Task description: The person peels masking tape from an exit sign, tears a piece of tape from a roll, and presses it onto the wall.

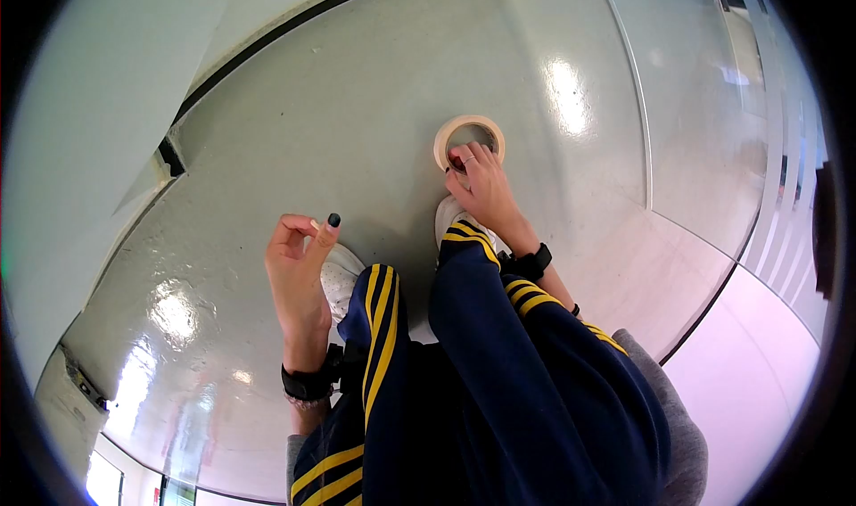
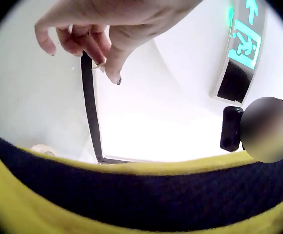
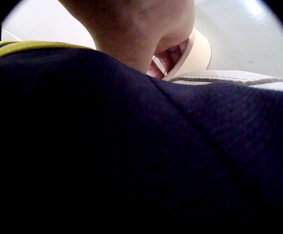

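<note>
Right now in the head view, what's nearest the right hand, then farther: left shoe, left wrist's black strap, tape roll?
1. Tape roll, at the right hand.
2. Left shoe, off to the left.
3. Left wrist's black strap, farther left, lower down.

Upper centre, tape roll on the floor, right hand at its lower edge; left of centre, small piece in left hand

Navy trousers, yellow stripes; white shoes; black wrist straps.
</note>
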